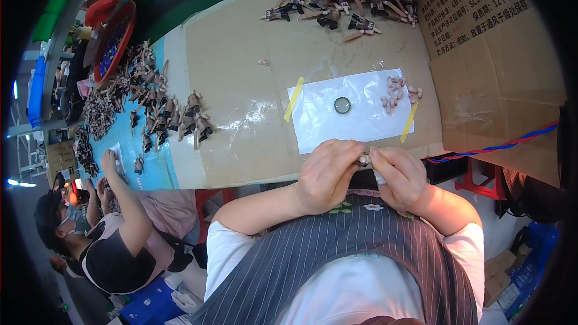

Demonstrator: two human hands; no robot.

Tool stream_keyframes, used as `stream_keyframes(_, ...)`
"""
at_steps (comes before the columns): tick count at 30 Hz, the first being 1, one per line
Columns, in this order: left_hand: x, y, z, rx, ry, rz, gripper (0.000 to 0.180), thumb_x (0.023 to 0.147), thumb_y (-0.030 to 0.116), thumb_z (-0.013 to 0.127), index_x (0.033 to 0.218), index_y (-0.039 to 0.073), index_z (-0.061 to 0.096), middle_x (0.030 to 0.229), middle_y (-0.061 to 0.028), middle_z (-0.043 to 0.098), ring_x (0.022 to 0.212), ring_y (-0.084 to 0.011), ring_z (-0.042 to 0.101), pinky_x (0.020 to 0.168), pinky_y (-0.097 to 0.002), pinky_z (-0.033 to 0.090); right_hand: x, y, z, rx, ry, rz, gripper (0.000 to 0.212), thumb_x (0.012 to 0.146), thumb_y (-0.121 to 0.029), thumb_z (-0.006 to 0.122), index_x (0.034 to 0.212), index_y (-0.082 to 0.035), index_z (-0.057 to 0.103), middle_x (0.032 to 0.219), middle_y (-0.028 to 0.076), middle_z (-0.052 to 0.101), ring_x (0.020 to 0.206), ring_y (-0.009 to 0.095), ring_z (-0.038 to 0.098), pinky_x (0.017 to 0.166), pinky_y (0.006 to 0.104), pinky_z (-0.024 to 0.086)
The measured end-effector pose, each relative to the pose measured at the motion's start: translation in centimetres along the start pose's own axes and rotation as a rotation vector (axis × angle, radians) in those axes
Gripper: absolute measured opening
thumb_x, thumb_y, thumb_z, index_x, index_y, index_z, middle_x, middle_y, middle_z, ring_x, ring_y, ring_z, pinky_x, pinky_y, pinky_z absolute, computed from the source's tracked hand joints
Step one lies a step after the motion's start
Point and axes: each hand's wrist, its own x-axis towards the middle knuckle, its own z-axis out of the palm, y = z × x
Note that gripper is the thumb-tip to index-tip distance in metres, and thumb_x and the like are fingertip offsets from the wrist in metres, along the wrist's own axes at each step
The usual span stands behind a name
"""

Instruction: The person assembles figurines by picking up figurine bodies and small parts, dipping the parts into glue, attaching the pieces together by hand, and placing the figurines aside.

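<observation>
A red basket (114, 36) at the counter's (241, 84) far left holds small dark bits. On the white sheet (352, 111) lie a bottle cap (342, 105) and a pink heap (398, 94). The left hand (328, 174) and right hand (400, 177) meet at the near counter edge, fingers pinching a small pale part (364, 159) between their tips

A single view comes from a fisheye camera on the person's head, looking steeply down over the chest and forearms. The left hand (325, 174) and right hand (400, 177) sit close, low in the centre. The worktop (241, 96) stretches away toward the far edge, its straight sides bowed by the lens. A co-worker (114, 235) shows at near left.
</observation>
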Motion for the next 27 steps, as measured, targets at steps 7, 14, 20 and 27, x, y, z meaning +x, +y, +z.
stream_keyframes(7,-0.9,-1.0,0.3,-0.041,-0.001,0.112,0.038,0.069,-0.01,0.069,0.105,-0.007,0.057,0.101,-0.0218,0.064,0.087,-0.0344,0.066,0.073,-0.0401,0.053,-0.9,-0.3,-0.6,0.945,0.05,0.837,0.038,0.088,-0.004,0.062,0.125,-0.001,0.056,0.117,0.011,0.061,0.101,0.02,0.062,0.08,0.0323,0.052)
stream_keyframes(14,-1.6,-0.1,0.0,0.0,-0.038,0.135,0.04,0.065,-0.006,0.068,0.104,-0.007,0.059,0.103,-0.0215,0.063,0.087,-0.0333,0.065,0.073,-0.0397,0.052,-1.1,1.0,-0.1,1.595,-0.312,1.19,0.038,0.094,-0.011,0.057,0.13,0.0,0.05,0.119,0.01,0.059,0.103,0.017,0.062,0.082,0.0295,0.055)
stream_keyframes(20,-1.2,0.5,-0.1,0.087,-0.059,0.1,0.037,0.06,-0.008,0.065,0.098,-0.01,0.061,0.096,-0.0218,0.063,0.081,-0.0329,0.065,0.07,-0.0376,0.052,-0.6,0.2,-0.1,1.584,-0.257,1.332,0.036,0.095,-0.012,0.057,0.127,0.002,0.05,0.114,0.011,0.06,0.1,0.017,0.064,0.085,0.03,0.056)
stream_keyframes(27,-1.7,0.4,0.0,0.092,-0.103,0.066,0.043,0.059,-0.004,0.065,0.102,-0.011,0.061,0.101,-0.0222,0.062,0.083,-0.0325,0.064,0.073,-0.0384,0.052,-1.0,0.0,0.1,1.625,-0.229,1.383,0.037,0.094,-0.008,0.057,0.128,0.001,0.049,0.119,0.013,0.057,0.106,0.023,0.061,0.087,0.0356,0.055)
